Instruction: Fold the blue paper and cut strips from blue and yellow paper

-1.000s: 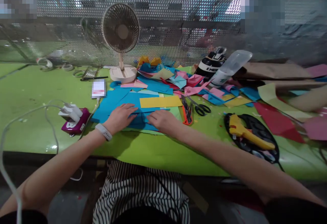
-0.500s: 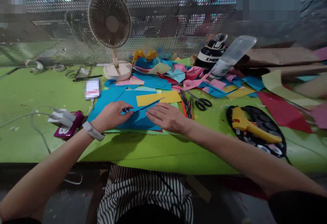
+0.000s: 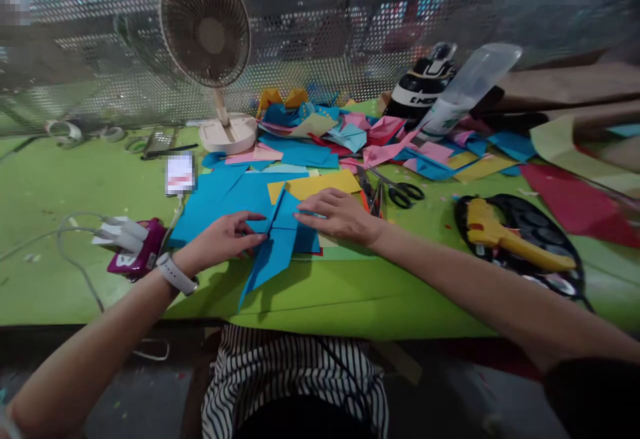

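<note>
A folded piece of blue paper (image 3: 274,255) stands up in creased flaps between my two hands, one long point slanting toward the table's front edge. My left hand (image 3: 233,235) has its thumb and index finger closed on the paper's left side, by the middle fold. On the other side, my right hand (image 3: 343,217) keeps its fingers stretched out, the tips touching or very near the right flap. Flat blue sheets (image 3: 210,199) lie underneath and to the left. A yellow paper strip (image 3: 320,184) rests just behind the folded piece.
Black-handled scissors (image 3: 405,193) and pliers (image 3: 371,195) lie right of the paper. Further right, a yellow glue gun (image 3: 510,235) sits on a black palette (image 3: 545,215). A fan (image 3: 227,133), a bottle (image 3: 425,95) and piled paper shapes (image 3: 345,135) stand behind; a purple power block (image 3: 137,255) is left.
The blue paper has turned from lying nearly crosswise to pointing toward me, and its flaps have spread. My left hand moved slightly down; the view shifted a little.
</note>
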Motion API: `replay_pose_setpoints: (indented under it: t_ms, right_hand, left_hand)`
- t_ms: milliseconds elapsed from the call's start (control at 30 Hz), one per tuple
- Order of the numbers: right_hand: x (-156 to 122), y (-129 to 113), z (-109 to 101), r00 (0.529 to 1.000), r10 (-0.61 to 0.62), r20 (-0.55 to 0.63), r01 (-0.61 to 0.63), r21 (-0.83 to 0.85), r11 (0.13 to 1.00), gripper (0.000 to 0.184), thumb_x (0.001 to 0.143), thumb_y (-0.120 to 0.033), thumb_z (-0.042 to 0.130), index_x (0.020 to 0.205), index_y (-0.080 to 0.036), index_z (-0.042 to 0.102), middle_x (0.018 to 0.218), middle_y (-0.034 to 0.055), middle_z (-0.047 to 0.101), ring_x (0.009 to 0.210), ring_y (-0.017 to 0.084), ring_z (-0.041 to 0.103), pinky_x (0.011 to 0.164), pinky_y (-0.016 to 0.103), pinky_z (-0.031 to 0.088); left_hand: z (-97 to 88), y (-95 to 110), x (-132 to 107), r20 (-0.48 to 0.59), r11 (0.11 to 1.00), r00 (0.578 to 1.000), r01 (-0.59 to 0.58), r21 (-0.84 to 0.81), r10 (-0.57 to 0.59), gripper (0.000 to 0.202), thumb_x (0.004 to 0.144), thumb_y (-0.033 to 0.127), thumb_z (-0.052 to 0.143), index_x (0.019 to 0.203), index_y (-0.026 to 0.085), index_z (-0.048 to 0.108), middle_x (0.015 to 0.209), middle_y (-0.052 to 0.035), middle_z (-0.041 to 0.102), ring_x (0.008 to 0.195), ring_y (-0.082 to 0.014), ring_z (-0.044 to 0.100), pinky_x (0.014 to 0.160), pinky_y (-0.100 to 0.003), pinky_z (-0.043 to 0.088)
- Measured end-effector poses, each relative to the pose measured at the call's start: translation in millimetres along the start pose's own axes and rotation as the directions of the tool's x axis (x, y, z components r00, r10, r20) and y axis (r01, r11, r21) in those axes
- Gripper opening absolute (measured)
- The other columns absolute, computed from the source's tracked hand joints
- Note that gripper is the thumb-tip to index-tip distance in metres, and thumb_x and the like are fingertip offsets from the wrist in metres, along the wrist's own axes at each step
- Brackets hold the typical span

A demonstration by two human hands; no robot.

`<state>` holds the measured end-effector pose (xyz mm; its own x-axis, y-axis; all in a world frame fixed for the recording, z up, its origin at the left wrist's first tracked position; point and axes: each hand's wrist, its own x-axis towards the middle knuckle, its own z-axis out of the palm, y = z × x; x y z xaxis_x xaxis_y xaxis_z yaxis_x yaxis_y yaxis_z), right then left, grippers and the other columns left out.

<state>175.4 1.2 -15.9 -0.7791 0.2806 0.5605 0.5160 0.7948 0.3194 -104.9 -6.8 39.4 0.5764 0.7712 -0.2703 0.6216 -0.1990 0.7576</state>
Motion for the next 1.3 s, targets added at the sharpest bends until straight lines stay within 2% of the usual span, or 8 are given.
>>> replay_pose_setpoints:
  t_ms: [133, 233, 367, 567, 767, 967, 1167, 1300]
  right_hand:
    - [-5.4, 2.6, 2.0, 0.999, -0.017, 0.035, 0.017, 0.018, 1.000, 0.021, 0.095, -0.017, 0.047, 0.106, -0.018, 0.064, 0.106, 0.0089, 0.069, 0.097, 0.019, 0.057, 0.078, 0.033, 0.046]
    - [-3.3, 0.1, 0.5, 0.994, -0.006, 0.113, -0.001, 0.061, 0.998, 0.023, 0.096, -0.016, 0.045, 0.105, -0.018, 0.065, 0.107, 0.0097, 0.069, 0.097, 0.019, 0.059, 0.077, 0.034, 0.046]
    - [-1.6, -7.9, 0.2, 0.983, 0.038, 0.179, -0.059, 0.113, 0.992, 0.025, 0.095, -0.017, 0.046, 0.110, -0.019, 0.065, 0.112, 0.0104, 0.068, 0.100, 0.021, 0.058, 0.080, 0.037, 0.045]
    - [0.3, -11.7, 0.1, 0.988, 0.072, 0.139, -0.094, 0.153, 0.984, 0.022, 0.094, -0.019, 0.050, 0.106, -0.019, 0.068, 0.111, 0.0082, 0.069, 0.098, 0.021, 0.058, 0.080, 0.037, 0.044]
    - [2.7, -14.5, -1.3, 0.946, 0.240, 0.217, -0.294, 0.268, 0.917, 0.025, 0.097, -0.030, 0.048, 0.100, -0.021, 0.070, 0.104, 0.0080, 0.069, 0.092, 0.020, 0.058, 0.078, 0.036, 0.043]
    - [5.2, -19.9, 4.7, 0.834, 0.479, 0.274, -0.550, 0.493, 0.674, 0.019, 0.092, -0.031, 0.057, 0.090, -0.018, 0.070, 0.093, 0.0070, 0.066, 0.090, 0.019, 0.057, 0.080, 0.033, 0.044]
    - [24.5, -15.9, 1.9, 0.602, 0.614, 0.510, -0.797, 0.428, 0.426, 0.013, 0.086, -0.028, 0.065, 0.078, -0.017, 0.066, 0.081, 0.0038, 0.063, 0.081, 0.017, 0.057, 0.073, 0.030, 0.041]
    - [30.7, -17.0, 1.0, 0.524, 0.649, 0.551, -0.849, 0.393, 0.352, 0.013, 0.085, -0.028, 0.064, 0.078, -0.017, 0.064, 0.082, 0.0034, 0.061, 0.078, 0.016, 0.056, 0.069, 0.029, 0.039]
  left_hand:
    - [12.8, -7.6, 3.9, -0.156, 0.834, 0.931, -0.209, 0.510, 0.329, 0.046, 0.091, 0.046, 0.051, 0.129, 0.020, 0.055, 0.109, -0.0114, 0.067, 0.094, -0.0241, 0.065, 0.080, -0.039, 0.052]
    - [18.5, -16.4, 10.0, 0.006, 0.620, 0.867, -0.360, 0.697, 0.498, 0.044, 0.096, 0.042, 0.045, 0.132, 0.019, 0.052, 0.140, -0.0131, 0.052, 0.128, -0.0277, 0.049, 0.102, -0.046, 0.042]
    - [24.4, -25.9, 15.4, 0.159, 0.488, 0.856, -0.423, 0.763, 0.492, 0.047, 0.101, 0.038, 0.032, 0.141, 0.017, 0.043, 0.148, -0.0106, 0.043, 0.137, -0.0225, 0.039, 0.111, -0.043, 0.034]
    - [29.9, -27.4, 16.9, 0.163, 0.423, 0.854, -0.400, 0.813, 0.494, 0.052, 0.101, 0.043, 0.026, 0.142, 0.014, 0.041, 0.149, -0.0103, 0.039, 0.140, -0.0224, 0.033, 0.114, -0.043, 0.029]
    - [34.6, -24.2, 23.0, 0.130, 0.426, 0.848, -0.384, 0.819, 0.514, 0.053, 0.101, 0.044, 0.029, 0.141, 0.012, 0.043, 0.148, -0.0111, 0.042, 0.137, -0.0235, 0.039, 0.111, -0.044, 0.034]
    - [34.6, -24.1, 22.3, 0.124, 0.434, 0.822, -0.414, 0.800, 0.556, 0.050, 0.100, 0.042, 0.032, 0.138, 0.012, 0.045, 0.147, -0.0118, 0.044, 0.136, -0.0235, 0.041, 0.109, -0.042, 0.038]
    - [37.6, -27.3, 22.6, 0.062, 0.509, 0.814, -0.418, 0.753, 0.577, 0.053, 0.099, 0.040, 0.036, 0.141, 0.007, 0.034, 0.142, -0.0189, 0.048, 0.132, -0.0255, 0.046, 0.107, -0.045, 0.043]
    - [38.3, -27.9, 22.6, 0.054, 0.520, 0.793, -0.447, 0.728, 0.606, 0.045, 0.099, 0.036, 0.040, 0.134, 0.009, 0.039, 0.141, -0.0198, 0.049, 0.132, -0.0270, 0.046, 0.106, -0.047, 0.044]
